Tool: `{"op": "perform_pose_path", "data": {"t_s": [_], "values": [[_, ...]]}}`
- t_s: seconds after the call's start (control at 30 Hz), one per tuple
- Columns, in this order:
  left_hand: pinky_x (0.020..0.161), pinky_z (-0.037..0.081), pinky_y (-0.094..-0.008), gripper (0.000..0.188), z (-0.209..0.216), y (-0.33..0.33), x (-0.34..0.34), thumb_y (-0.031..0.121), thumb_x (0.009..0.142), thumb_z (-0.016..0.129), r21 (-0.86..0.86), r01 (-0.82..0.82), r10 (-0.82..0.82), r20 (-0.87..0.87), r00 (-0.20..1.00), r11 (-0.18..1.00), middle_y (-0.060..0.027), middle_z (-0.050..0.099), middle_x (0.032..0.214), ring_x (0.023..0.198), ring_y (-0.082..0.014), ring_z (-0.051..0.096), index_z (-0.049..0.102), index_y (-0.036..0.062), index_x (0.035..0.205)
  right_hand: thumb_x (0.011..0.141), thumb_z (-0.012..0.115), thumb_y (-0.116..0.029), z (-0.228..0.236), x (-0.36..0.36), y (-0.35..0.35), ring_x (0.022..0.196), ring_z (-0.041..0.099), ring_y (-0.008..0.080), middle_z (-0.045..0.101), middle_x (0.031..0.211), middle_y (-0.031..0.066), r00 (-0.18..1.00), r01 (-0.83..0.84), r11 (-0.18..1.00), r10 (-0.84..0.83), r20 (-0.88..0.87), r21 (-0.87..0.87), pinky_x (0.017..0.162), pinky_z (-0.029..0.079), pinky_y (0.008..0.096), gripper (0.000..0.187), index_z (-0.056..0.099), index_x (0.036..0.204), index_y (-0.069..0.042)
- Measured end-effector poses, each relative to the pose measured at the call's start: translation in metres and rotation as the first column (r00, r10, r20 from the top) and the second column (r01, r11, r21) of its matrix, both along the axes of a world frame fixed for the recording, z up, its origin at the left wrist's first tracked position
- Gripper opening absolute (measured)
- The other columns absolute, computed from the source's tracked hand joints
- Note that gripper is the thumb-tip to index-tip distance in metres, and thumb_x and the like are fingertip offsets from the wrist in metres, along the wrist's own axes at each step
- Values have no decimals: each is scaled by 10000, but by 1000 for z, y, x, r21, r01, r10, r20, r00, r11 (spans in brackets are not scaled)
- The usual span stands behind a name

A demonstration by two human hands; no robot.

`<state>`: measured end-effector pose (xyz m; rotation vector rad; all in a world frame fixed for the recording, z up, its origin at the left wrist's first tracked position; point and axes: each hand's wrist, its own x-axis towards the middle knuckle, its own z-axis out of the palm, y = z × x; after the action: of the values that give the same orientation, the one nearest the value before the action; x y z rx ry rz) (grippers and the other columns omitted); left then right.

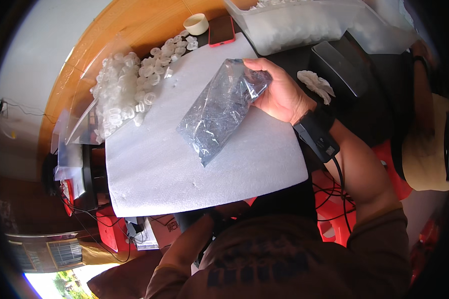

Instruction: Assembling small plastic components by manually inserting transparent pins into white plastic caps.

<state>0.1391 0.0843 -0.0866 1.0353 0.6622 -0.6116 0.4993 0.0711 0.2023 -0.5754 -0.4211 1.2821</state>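
My right hand (pixel 279 92) grips the upper right corner of a clear plastic bag (pixel 219 112), thumb along its top edge. The bag is crinkled and shiny, and slants down to the left over a white foam sheet (pixel 149 174). Whether anything is inside the bag cannot be made out. Below the sheet's near edge, my left hand (pixel 237 208) is in dark shadow by my lap, its fingers hidden. A heap of small translucent plastic caps (pixel 117 89) lies along the sheet's left side.
At the back are a cream bowl (pixel 196 24), a red-edged phone (pixel 221 31) and a large translucent bin (pixel 294 37) of pale pieces. A crumpled tissue (pixel 316 84) and a dark box (pixel 339 65) lie to the right. Another person's arm (pixel 423 89) shows at far right, near red stools.
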Motion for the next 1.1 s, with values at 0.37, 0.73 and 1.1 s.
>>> {"op": "perform_pose_path", "data": {"t_s": [0.37,0.73,1.1], "values": [[729,480,-293,338,-21,60,40,276,912,571,110,-6,-5,100,995,994,-68,597,966,848,-144,575,555,19,1131,900,538,-262,-4,4,-10,855,628,179,655,920,57,995,29,997,-36,-98,-68,811,487,360,256,617,994,-37],[735,482,-300,334,-28,116,106,279,913,571,148,-32,13,126,992,988,-68,599,965,857,-149,577,562,20,1123,798,629,-196,17,5,-30,786,607,123,628,873,53,998,-57,876,52,-23,-478,734,484,278,227,578,942,-27],[742,484,-306,330,9,134,58,282,914,571,290,-170,161,54,985,942,-69,602,963,866,-154,580,570,20,1115,853,633,-171,30,9,-26,718,509,35,572,785,-36,984,-82,882,-2,-179,-464,671,415,213,108,583,859,-75]]}}
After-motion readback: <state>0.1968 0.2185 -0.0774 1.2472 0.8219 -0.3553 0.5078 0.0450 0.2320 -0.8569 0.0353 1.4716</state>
